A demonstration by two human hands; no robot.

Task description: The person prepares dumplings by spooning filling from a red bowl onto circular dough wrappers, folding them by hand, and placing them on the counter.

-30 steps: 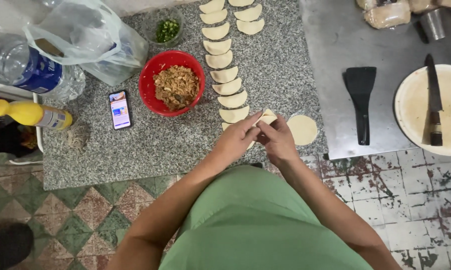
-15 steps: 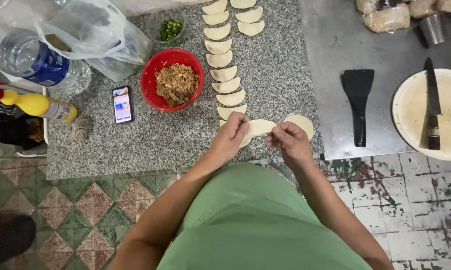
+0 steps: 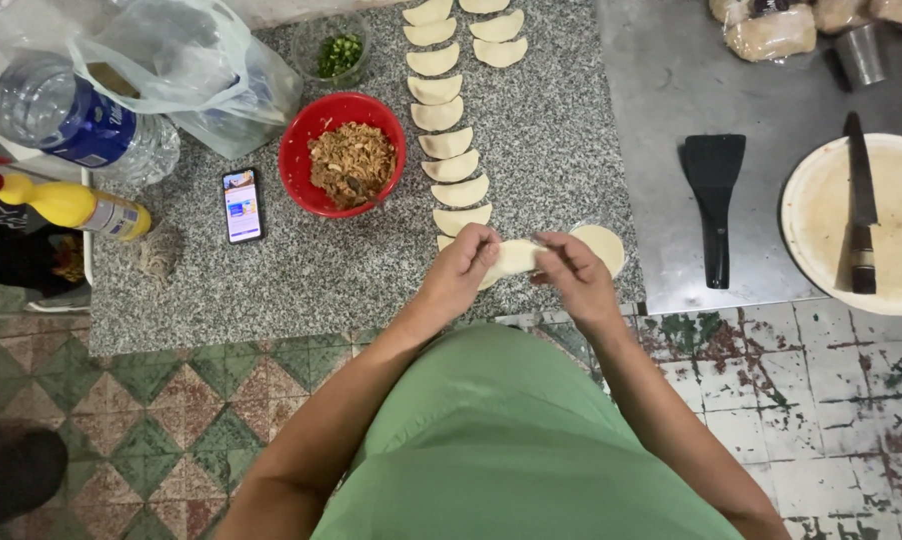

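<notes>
My left hand [image 3: 463, 268] and my right hand [image 3: 572, 272] both pinch a folded pale dough pastry [image 3: 516, 257], held just above the front edge of the speckled stone counter [image 3: 561, 130]. A round flat dough disc [image 3: 603, 246] lies on the counter right behind my right hand. Several folded half-moon pastries [image 3: 449, 143] lie in a row running away from my hands. A red bowl [image 3: 302, 150] of brown minced filling stands to the left of that row.
A phone [image 3: 242, 205] lies left of the bowl, with a water bottle [image 3: 71, 120], a plastic bag [image 3: 186, 65] and a yellow squeeze bottle [image 3: 66, 203] further left. A black spatula [image 3: 713, 205] and a round board [image 3: 821, 225] with a knife [image 3: 859, 210] sit on the steel surface right.
My hands have shifted a little right and apart along the pastry, from pressing close together at the counter edge to holding its two ends.
</notes>
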